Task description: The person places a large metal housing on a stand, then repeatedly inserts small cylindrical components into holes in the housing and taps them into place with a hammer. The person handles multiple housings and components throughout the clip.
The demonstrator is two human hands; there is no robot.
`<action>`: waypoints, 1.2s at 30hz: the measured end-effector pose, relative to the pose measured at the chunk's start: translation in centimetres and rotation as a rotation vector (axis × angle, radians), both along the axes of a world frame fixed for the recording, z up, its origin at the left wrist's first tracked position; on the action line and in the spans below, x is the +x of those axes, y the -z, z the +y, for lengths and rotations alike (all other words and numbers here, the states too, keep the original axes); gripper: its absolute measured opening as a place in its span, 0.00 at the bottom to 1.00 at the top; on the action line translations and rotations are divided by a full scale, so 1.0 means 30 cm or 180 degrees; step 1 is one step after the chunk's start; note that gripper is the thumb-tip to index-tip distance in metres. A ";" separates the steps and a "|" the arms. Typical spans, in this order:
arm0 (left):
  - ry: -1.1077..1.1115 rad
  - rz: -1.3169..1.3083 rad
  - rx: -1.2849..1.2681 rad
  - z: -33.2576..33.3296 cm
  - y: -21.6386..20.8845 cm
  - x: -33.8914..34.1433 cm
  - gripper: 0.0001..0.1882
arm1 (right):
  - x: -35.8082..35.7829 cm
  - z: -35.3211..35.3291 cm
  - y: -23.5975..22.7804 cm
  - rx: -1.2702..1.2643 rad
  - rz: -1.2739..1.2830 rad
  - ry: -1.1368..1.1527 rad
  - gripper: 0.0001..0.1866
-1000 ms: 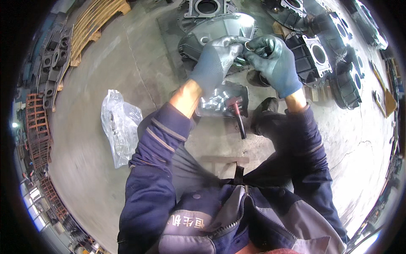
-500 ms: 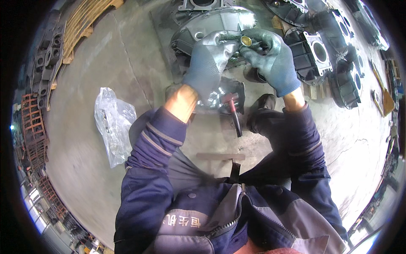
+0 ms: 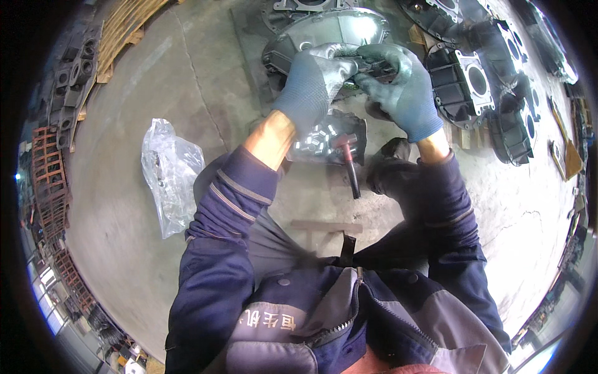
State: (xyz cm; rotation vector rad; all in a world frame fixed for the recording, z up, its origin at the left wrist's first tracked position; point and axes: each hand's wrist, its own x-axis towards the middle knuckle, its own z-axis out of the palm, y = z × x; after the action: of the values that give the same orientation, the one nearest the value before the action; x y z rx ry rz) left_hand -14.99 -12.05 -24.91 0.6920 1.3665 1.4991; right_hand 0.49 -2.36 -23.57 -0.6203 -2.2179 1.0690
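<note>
My left hand (image 3: 314, 82) and my right hand (image 3: 403, 92), both in blue knit gloves with grey coated palms, meet in front of a large grey cast-metal housing (image 3: 293, 53). Their fingers are bent and pinched toward each other. Whatever lies between the fingertips is mostly hidden, a small dark bit at best. Below the hands, a dark bag (image 3: 301, 153) lies opened out on the floor with several small silvery metal pieces (image 3: 322, 138) on it. A hammer (image 3: 350, 169) with a reddish head and black handle rests against that bag's right side.
On the floor to the left lies a crumpled clear plastic bag (image 3: 169, 181). More cast housings (image 3: 464, 84) stand at the right on wooden blocks. A slatted wooden pallet (image 3: 128, 34) is at the far left, near a rusty metal rack (image 3: 50, 174). My boot (image 3: 389, 165) is right of the hammer.
A small brass-coloured round piece showed between my fingertips before and is now out of sight. My hands stay together, fingers slightly shifted. The whole view has moved a little.
</note>
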 end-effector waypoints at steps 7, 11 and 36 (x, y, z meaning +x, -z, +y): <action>0.0134 -0.0579 0.0202 0.005 0.031 -0.012 0.15 | 0.044 0.032 0.007 -0.0603 0.0177 -0.0142 0.20; 0.0235 0.0259 -0.0068 0.020 0.058 -0.051 0.12 | 0.067 0.040 -0.003 -0.1085 0.0121 -0.0229 0.21; -0.0909 0.3023 -0.0499 0.182 0.259 -0.403 0.22 | 0.231 0.143 0.197 -0.0040 -0.0283 0.0328 0.19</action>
State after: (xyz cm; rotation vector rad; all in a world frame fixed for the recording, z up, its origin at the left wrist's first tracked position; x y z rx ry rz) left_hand -27.07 -6.60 -32.69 1.2266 2.3430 1.2779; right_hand 7.43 1.91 -29.49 -0.7930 -2.2297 1.0217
